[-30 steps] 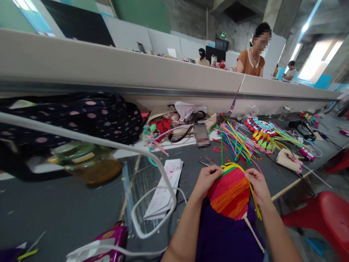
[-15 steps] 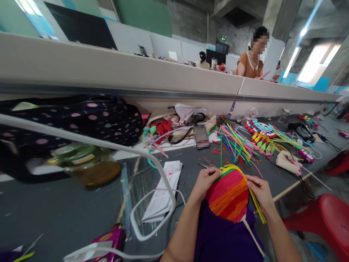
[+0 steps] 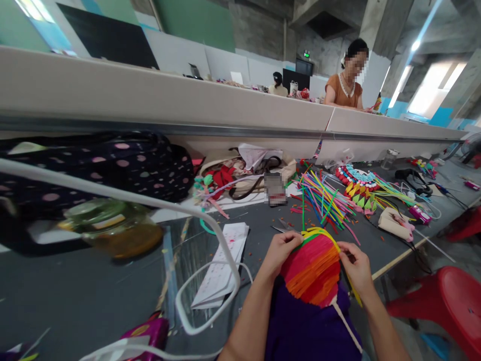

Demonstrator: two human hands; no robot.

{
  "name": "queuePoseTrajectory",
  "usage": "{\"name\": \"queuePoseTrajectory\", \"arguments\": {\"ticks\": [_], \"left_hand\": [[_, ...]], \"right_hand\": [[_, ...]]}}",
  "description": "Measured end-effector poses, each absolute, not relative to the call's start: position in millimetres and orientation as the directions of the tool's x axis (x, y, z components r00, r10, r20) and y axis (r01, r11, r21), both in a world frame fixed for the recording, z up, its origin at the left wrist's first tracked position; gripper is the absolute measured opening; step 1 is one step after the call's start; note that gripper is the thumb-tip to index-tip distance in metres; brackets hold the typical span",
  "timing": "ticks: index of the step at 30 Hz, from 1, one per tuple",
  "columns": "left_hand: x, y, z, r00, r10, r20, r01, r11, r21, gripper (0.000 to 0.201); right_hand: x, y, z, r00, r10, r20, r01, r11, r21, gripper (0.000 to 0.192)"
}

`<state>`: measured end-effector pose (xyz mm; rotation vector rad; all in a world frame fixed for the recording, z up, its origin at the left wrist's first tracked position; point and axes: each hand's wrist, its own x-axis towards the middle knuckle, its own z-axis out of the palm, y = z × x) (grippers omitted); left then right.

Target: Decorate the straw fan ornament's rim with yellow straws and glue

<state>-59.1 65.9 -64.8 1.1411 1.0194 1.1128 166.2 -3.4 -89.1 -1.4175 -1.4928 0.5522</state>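
Fuzzy red-and-orange pipe-cleaner fan (image 3: 311,271), pinched in my left grip (image 3: 280,250) and right grip (image 3: 355,265): tugging could unravel its loose yellow strands (image 3: 351,286).

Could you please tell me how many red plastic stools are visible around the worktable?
2. One red stool stands at the lower right, beside the person's right arm; a second red stool shows partly at the right edge, farther along the table. Others may be hidden.

Right hand (image 3: 355,265) nearer the fan's (image 3: 311,268) rim (slightly)
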Motion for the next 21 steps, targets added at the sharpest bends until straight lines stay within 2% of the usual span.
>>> {"name": "queuePoseTrajectory", "arguments": {"ticks": [5,9,13,21], "left_hand": [[-59,66,-64,0.174,0.984,-0.041,-0.132,0.064,0.989,0.018],[-59,66,-64,0.171,0.984,-0.047,-0.131,0.07,0.989,0.019],[-59,66,-64,0.166,0.985,-0.054,-0.111,0.073,0.991,0.019],[-60,67,-65,0.164,0.986,-0.034,-0.084,0.048,0.995,0.021]], "right_hand": [[164,-4,-83,0.141,0.916,0.377,0.621,0.214,-0.754,0.023],[160,-8,-79,0.099,0.897,0.431,0.634,0.276,-0.722,0.026],[162,-10,-80,0.118,0.906,0.406,0.566,0.275,-0.778,0.026],[162,-11,-69,0.15,0.97,0.189,0.274,0.143,-0.951,0.029]]}}
